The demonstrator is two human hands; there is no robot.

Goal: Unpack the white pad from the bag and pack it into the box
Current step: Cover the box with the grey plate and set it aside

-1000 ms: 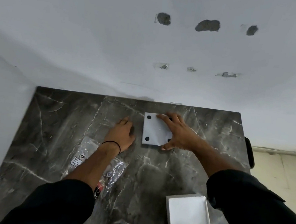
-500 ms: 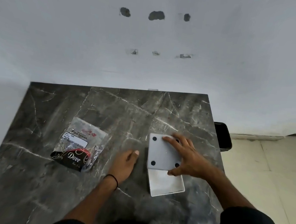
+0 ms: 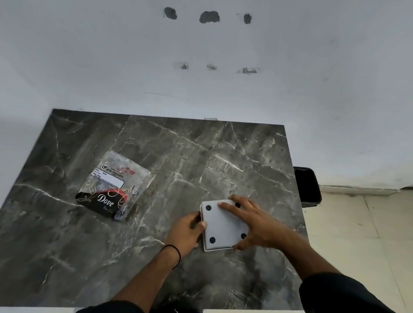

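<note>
The white pad (image 3: 222,225), a square with black dots at its corners, lies flat over the white box (image 3: 209,250), of which only a thin rim shows at the pad's left and lower edges. My right hand (image 3: 254,224) rests on top of the pad with fingers spread across its far and right sides. The thumb and fingers of my left hand (image 3: 187,230) hold the box's left side. A clear plastic bag (image 3: 114,185) with a label and a black "Dove" print lies flat on the dark marble table (image 3: 87,258), to the left of both hands.
The table stands against a white wall (image 3: 209,67). A black bin (image 3: 306,187) sits on the floor past the table's right edge. The table's front edge runs close below my arms.
My right hand carried the pad from the far middle of the table down onto the box. My left hand moved over to the box's left side. The camera view shifted.
</note>
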